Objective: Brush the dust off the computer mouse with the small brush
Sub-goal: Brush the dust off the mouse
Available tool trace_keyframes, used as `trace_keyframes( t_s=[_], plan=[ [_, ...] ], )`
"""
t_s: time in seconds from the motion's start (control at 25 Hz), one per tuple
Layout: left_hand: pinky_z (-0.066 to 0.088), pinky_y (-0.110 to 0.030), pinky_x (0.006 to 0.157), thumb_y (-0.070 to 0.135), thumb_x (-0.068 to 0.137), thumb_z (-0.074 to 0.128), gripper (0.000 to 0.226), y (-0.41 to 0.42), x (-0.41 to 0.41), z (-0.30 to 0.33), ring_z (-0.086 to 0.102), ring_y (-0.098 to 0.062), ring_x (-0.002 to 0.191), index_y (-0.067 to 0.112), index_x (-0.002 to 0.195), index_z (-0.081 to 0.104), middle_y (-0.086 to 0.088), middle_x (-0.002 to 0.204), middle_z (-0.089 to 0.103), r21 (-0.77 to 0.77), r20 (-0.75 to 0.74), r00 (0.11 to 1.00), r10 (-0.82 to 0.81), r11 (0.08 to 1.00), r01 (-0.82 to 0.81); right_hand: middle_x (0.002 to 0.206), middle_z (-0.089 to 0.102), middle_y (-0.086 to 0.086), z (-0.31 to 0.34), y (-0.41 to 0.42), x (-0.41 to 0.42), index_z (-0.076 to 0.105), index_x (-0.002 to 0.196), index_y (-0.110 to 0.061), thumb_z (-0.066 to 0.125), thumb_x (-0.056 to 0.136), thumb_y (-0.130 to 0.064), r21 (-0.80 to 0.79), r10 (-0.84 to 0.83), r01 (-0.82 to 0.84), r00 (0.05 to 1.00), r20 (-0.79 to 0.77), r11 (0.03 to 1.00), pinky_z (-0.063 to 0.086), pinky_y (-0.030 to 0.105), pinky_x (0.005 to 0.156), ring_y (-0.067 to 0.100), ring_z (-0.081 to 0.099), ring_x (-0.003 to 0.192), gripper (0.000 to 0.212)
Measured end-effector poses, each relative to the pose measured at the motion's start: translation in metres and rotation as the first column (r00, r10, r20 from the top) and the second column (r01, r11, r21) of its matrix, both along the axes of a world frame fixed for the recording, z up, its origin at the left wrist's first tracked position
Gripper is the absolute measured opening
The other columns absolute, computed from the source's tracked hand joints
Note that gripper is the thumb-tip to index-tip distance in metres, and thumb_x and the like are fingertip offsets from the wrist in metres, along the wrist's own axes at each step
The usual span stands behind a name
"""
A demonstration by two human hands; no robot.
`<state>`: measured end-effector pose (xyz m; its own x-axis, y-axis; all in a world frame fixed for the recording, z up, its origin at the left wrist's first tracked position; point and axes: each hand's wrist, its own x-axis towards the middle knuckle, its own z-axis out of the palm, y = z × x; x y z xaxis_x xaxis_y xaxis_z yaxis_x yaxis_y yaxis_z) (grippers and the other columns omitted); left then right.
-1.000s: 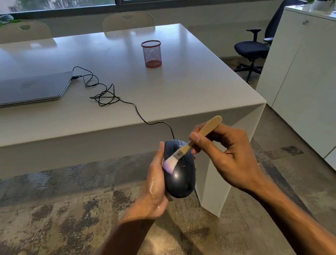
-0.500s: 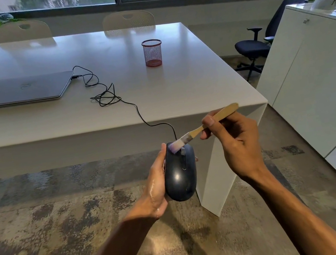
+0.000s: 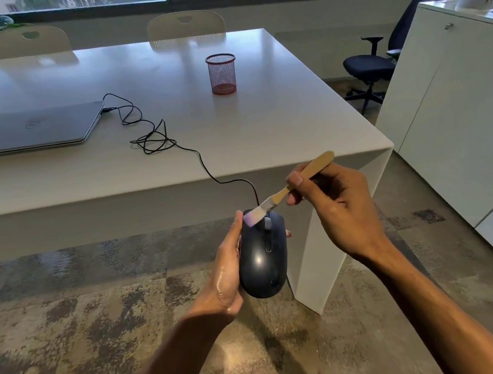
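Note:
A dark blue wired computer mouse [image 3: 262, 258] is held upright in the air in front of the table edge, gripped from its left side by my left hand [image 3: 226, 273]. My right hand [image 3: 334, 205] pinches the wooden handle of a small flat brush [image 3: 285, 195]. The brush's pale bristles rest on the mouse's top left corner, beside the scroll wheel. The mouse's black cable [image 3: 168, 141] runs up over the table edge to the laptop.
A shut grey laptop [image 3: 25, 130] lies on the white table [image 3: 293, 122] at the left, a red mesh cup [image 3: 222, 73] further back. White cabinets [image 3: 466, 122] stand on the right, a black office chair [image 3: 371, 68] beyond them. Patterned carpet lies below.
The brush went from the mouse's middle left side up to its top edge, then shifted slightly left on the top corner. My right hand rose and moved right. The mouse stayed held.

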<state>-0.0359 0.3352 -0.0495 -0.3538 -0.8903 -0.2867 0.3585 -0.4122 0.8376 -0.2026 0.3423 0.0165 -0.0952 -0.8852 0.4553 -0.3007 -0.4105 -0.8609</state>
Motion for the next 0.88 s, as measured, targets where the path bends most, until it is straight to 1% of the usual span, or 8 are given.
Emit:
trace_keyframes(
  t_s=[0.08,0.16,0.24,0.36,0.56,0.64,0.76,0.88],
  plan=[
    [0.051,-0.043,0.088,0.05,0.097,0.03,0.059,-0.002,0.002,-0.003,0.067,-0.026,0.091,0.009,0.132,0.056,-0.027,0.123,0.063,0.003,-0.003,1.0,-0.019,1.0,0.019,0.076,0.07,-0.008,-0.002,-0.001,0.001,0.066,0.091,-0.025,0.057,0.095,-0.021,-0.04,-0.108,0.108,0.994,-0.01,0.993,0.053,0.015,0.075,0.004,0.07,0.075,0.01],
    [0.051,-0.041,0.084,0.051,0.098,0.03,0.062,-0.004,0.003,-0.003,0.066,-0.026,0.088,0.007,0.133,0.054,-0.028,0.121,0.063,0.009,-0.009,1.0,-0.02,1.0,0.02,0.073,0.07,-0.008,-0.002,0.003,0.001,0.065,0.09,-0.026,0.058,0.094,-0.021,-0.073,-0.12,0.127,0.989,0.086,0.989,0.053,0.016,0.075,0.005,0.07,0.074,0.01],
    [0.051,-0.041,0.082,0.051,0.097,0.032,0.062,-0.005,0.004,-0.003,0.066,-0.026,0.085,0.004,0.13,0.056,-0.025,0.113,0.065,0.018,-0.02,1.0,-0.007,1.0,0.007,0.072,0.07,-0.001,-0.002,0.011,-0.001,0.067,0.089,-0.02,0.059,0.093,-0.02,-0.061,-0.003,0.012,0.99,0.14,0.998,0.054,0.019,0.075,0.009,0.069,0.071,0.009],
    [0.049,-0.044,0.086,0.055,0.094,0.039,0.064,-0.009,0.007,-0.006,0.064,-0.03,0.09,0.003,0.127,0.059,-0.023,0.111,0.063,0.042,0.001,1.0,0.026,0.999,-0.026,0.075,0.07,0.005,-0.004,0.019,-0.001,0.068,0.088,-0.014,0.06,0.094,-0.019,0.001,0.121,-0.122,0.991,0.062,0.993,0.054,0.02,0.074,0.011,0.069,0.069,0.011],
    [0.05,-0.039,0.077,0.055,0.096,0.037,0.063,-0.013,0.01,-0.006,0.064,-0.028,0.088,0.005,0.13,0.057,-0.023,0.116,0.062,0.022,-0.047,0.999,-0.007,1.0,0.008,0.079,0.072,-0.004,-0.01,0.017,-0.004,0.066,0.093,-0.026,0.062,0.093,-0.029,-0.058,-0.088,0.093,0.992,0.085,0.994,0.057,0.027,0.076,0.012,0.071,0.075,0.006],
    [0.051,-0.04,0.076,0.056,0.096,0.037,0.065,-0.013,0.011,-0.006,0.064,-0.028,0.088,0.004,0.131,0.056,-0.023,0.116,0.06,0.028,-0.053,0.999,-0.009,1.0,0.01,0.077,0.071,-0.003,-0.008,0.023,-0.002,0.067,0.092,-0.02,0.058,0.091,-0.027,-0.082,-0.004,0.014,0.993,0.119,0.997,0.057,0.025,0.077,0.011,0.07,0.073,0.011],
    [0.047,-0.045,0.087,0.057,0.095,0.037,0.068,-0.013,0.013,-0.007,0.059,-0.031,0.1,0.003,0.131,0.056,-0.025,0.119,0.058,0.018,-0.034,0.999,0.002,1.0,-0.001,0.076,0.071,0.002,-0.008,0.032,0.005,0.068,0.09,-0.013,0.058,0.09,-0.026,-0.017,0.152,-0.151,0.987,0.058,0.988,0.055,0.022,0.075,0.012,0.07,0.07,0.017],
    [0.05,-0.042,0.081,0.057,0.094,0.038,0.067,-0.013,0.016,-0.004,0.062,-0.029,0.094,0.003,0.13,0.056,-0.022,0.114,0.062,0.01,-0.059,0.998,0.009,1.0,-0.008,0.079,0.072,-0.003,-0.014,0.029,0.002,0.067,0.092,-0.024,0.058,0.092,-0.028,-0.038,0.003,-0.002,0.999,0.033,0.999,0.055,0.021,0.075,0.01,0.07,0.073,0.011]
  ],
)
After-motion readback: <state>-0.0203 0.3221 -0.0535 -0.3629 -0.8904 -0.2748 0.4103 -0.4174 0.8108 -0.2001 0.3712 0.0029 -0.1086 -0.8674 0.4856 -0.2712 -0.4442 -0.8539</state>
